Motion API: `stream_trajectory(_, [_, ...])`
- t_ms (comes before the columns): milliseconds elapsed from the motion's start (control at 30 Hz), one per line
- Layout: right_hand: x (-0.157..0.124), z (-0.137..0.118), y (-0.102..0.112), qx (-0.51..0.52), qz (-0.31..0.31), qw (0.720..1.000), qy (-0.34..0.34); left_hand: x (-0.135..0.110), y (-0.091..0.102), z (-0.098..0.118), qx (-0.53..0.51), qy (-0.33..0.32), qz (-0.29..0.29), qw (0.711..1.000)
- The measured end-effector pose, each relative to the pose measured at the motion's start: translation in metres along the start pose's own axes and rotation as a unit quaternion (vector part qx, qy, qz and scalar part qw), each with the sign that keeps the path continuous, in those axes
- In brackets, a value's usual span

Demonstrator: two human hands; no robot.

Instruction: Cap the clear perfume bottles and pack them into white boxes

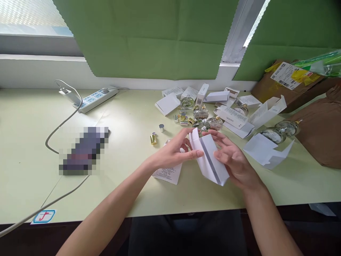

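Between my two hands is a white carton (210, 158), tilted above the front of the table, with a dark line along one edge. My left hand (177, 149) grips its left side, thumb laid on the face. On the opposite side, the thumb and fingers of my right hand (230, 156) hold the carton too. Below my left hand lies a printed white box (169, 174), partly covered by that hand. Just beyond the carton stand several glass perfume bottles (201, 113). A gold cap (153, 139) and a silver cap (161, 128) sit to the left.
White cartons (167, 104) lie scattered at the back, some opened (269, 151) on the right. A brown cardboard box (287, 81) and a brown paper bag (319, 128) stand far right. On the left are a power strip (97, 99), a white cable (48, 137) and a blurred dark object (82, 153).
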State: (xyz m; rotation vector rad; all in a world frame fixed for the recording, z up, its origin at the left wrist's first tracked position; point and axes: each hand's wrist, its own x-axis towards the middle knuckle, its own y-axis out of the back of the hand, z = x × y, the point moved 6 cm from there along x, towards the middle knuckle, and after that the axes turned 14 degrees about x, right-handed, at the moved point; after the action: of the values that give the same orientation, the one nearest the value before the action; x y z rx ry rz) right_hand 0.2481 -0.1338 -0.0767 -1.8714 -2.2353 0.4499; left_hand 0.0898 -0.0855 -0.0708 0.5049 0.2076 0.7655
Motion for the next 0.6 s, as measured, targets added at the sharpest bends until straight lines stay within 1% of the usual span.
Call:
stream_trajectory(167, [0.000, -0.001, -0.008, 0.010, 0.038, 0.999, 0.026, 0.002, 0.002, 0.001, 0.008, -0.032, 0.052, 0.998])
stream_trajectory(267, [-0.002, 0.002, -0.013, 0.014, 0.060, 0.998, 0.006, 0.004, 0.002, -0.001, 0.008, -0.049, 0.076, 0.996])
stream_trajectory(333, [-0.003, 0.006, -0.018, 0.012, 0.052, 0.998, -0.019, 0.004, 0.002, -0.004, 0.016, -0.052, 0.080, 0.995])
stream_trajectory(467, [-0.004, 0.010, -0.025, 0.013, 0.012, 0.998, -0.052, 0.004, 0.001, -0.007, 0.056, -0.049, 0.092, 0.993])
stream_trajectory(533, [-0.004, 0.013, -0.023, 0.023, 0.002, 0.997, -0.075, 0.004, 0.001, -0.004, 0.092, -0.063, 0.104, 0.988])
stream_trajectory(600, [-0.004, 0.015, -0.018, 0.034, 0.010, 0.995, -0.096, 0.003, 0.002, 0.001, 0.132, -0.086, 0.113, 0.981])
